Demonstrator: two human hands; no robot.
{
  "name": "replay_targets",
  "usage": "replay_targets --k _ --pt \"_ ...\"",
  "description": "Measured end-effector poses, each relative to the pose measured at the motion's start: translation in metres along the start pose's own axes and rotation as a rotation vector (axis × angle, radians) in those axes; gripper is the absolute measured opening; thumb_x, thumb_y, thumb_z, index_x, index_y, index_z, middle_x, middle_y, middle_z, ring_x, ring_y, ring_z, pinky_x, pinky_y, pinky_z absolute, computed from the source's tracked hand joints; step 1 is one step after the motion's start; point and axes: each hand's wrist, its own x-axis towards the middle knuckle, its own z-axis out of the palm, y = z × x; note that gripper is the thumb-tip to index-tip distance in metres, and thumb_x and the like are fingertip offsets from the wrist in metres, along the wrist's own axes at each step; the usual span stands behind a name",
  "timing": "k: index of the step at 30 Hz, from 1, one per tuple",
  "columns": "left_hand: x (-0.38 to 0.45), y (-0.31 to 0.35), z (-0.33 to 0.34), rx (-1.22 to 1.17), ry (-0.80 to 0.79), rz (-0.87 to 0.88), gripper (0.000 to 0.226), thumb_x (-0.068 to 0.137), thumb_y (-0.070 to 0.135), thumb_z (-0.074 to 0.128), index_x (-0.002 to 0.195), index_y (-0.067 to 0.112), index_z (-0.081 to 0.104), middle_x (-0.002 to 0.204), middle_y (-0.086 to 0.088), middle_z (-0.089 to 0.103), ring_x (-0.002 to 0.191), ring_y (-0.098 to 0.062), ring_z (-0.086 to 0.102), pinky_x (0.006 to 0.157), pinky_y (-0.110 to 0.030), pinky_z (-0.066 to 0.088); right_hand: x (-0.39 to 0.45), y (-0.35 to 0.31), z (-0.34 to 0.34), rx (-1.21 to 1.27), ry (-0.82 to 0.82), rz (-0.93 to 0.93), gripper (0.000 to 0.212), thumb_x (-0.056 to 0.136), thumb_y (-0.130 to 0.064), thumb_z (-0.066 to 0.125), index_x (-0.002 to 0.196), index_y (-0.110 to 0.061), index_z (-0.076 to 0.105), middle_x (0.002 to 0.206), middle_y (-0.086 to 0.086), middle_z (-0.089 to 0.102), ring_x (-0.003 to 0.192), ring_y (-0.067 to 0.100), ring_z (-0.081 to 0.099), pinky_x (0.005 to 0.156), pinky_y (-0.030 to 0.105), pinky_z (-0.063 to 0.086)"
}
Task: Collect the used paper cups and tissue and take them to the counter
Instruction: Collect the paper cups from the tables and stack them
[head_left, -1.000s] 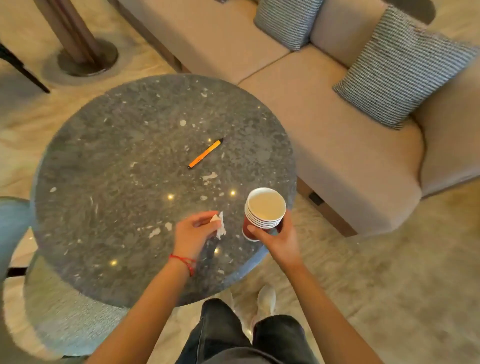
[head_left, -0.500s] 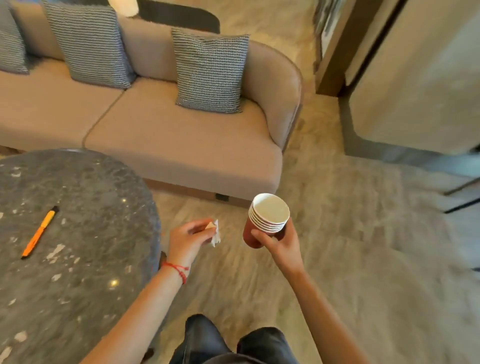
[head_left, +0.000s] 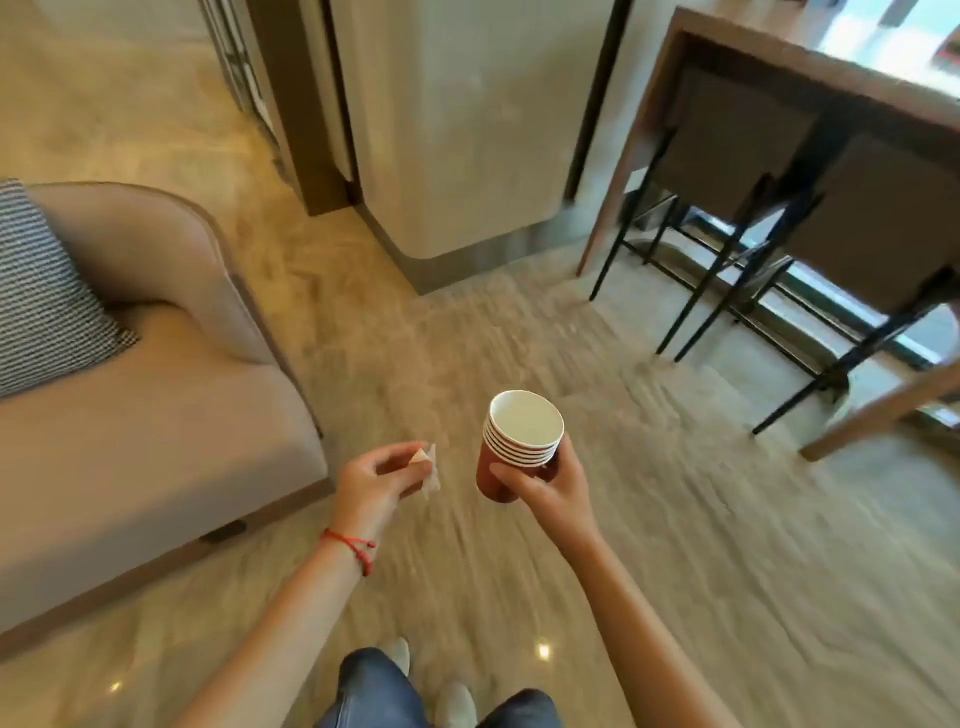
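A stack of several red paper cups with white rims is held upright in front of me. My right hand grips the stack from below and the side. To its left, my left hand pinches a small crumpled white tissue between thumb and fingertips. Both hands are raised over the floor, a short gap apart. A red string bracelet sits on my left wrist.
A beige sofa with a checked cushion fills the left. A rounded pale column stands ahead. At the upper right is a wooden counter with dark bar stools under it. Pale carpet lies between.
The view has swung right, away from the round stone table and the sofa, toward the column and counter. Both hands keep the same hold on cups and tissue.
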Motion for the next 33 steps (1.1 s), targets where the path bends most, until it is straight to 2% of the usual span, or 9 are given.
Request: replay_targets --k 3,6,8,11,14,18,23,28,33 --pt "0.02 0.007 0.04 0.057 -0.132 -0.003 0.028 0.077 -0.008 0.065 0.104 -0.004 0.065 0.083 -0.012 0.064 0.071 -0.016 0.06 0.06 -0.011 0.053 0.004 -0.002 -0.029 -0.004 0.118 0.0 0.054 0.068 -0.009 0.083 0.108 -0.03 0.055 0.106 -0.003 0.068 0.102 0.019 0.063 0.089 0.039 0.052" --pt "0.037 0.012 0.076 0.081 -0.263 -0.014 0.025 0.076 -0.008 0.067 0.1 -0.001 0.067 0.079 -0.009 0.067 0.064 -0.011 0.063 0.057 -0.013 0.053 0.008 -0.005 -0.053 -0.003 0.24 -0.011 0.056 0.067 -0.009 0.083 0.109 -0.032 0.054 0.106 -0.005 0.068 0.103 0.018 0.063 0.091 0.04 0.051" --pt "0.048 0.015 0.097 0.109 -0.35 -0.016 0.024 0.075 -0.008 0.068 0.098 0.001 0.068 0.08 -0.01 0.067 0.066 -0.014 0.063 0.057 -0.013 0.053 0.009 -0.006 -0.067 0.012 0.347 -0.017 0.056 0.067 -0.008 0.083 0.107 -0.034 0.055 0.104 -0.007 0.068 0.103 0.017 0.063 0.091 0.039 0.051" --pt "0.061 0.02 0.125 0.159 -0.483 -0.024 0.023 0.074 -0.007 0.069 0.096 0.001 0.068 0.081 -0.011 0.068 0.07 -0.017 0.062 0.058 -0.014 0.053 0.007 -0.004 -0.081 0.043 0.499 -0.008 0.055 0.066 -0.007 0.083 0.105 -0.033 0.055 0.099 -0.011 0.069 0.099 0.011 0.064 0.09 0.036 0.051" --pt "0.073 0.025 0.152 0.217 -0.62 -0.022 0.021 0.074 -0.005 0.069 0.094 0.003 0.069 0.081 -0.01 0.069 0.067 -0.012 0.064 0.059 -0.015 0.054 0.003 0.0 -0.09 0.067 0.625 0.019 0.055 0.064 -0.01 0.085 0.104 -0.033 0.056 0.096 -0.014 0.07 0.095 0.006 0.064 0.088 0.031 0.052" --pt "0.075 0.026 0.188 0.285 -0.795 -0.011 0.017 0.075 -0.002 0.07 0.09 0.005 0.07 0.074 -0.004 0.071 0.063 -0.006 0.066 0.058 -0.015 0.053 -0.014 -0.001 -0.096 0.107 0.81 0.047 0.056 0.055 -0.028 0.084 0.103 -0.036 0.056 0.096 -0.019 0.07 0.093 0.0 0.064 0.078 0.016 0.051" --pt "0.05 0.01 0.233 0.392 -1.043 -0.029 0.016 0.073 0.003 0.073 0.084 0.014 0.072 0.076 0.0 0.073 0.07 -0.007 0.068 0.06 -0.015 0.052 -0.063 0.007 -0.107 0.141 1.102 0.054 0.054 0.065 -0.007 0.084 0.105 -0.032 0.057 0.097 -0.012 0.07 0.092 0.001 0.065 0.074 0.016 0.05" --pt "-0.006 -0.017 0.263 0.48 -1.251 -0.052 0.016 0.073 0.004 0.075 0.081 0.018 0.073 0.077 0.0 0.074 0.07 -0.006 0.068 0.059 -0.015 0.052 -0.13 0.016 -0.114 0.189 1.348 0.065 0.054 0.066 -0.006 0.083 0.107 -0.03 0.057 0.106 -0.006 0.068 0.097 0.004 0.064 0.08 0.019 0.051" --pt "-0.082 -0.05 0.278 0.549 -1.457 -0.065 0.016 0.075 0.003 0.073 0.084 0.016 0.074 0.075 0.004 0.074 0.069 -0.002 0.068 0.058 -0.012 0.051 -0.206 0.029 -0.114 0.221 1.574 0.074 0.056 0.066 -0.006 0.083 0.11 -0.028 0.057 0.109 -0.002 0.068 0.103 0.015 0.063 0.089 0.032 0.052"
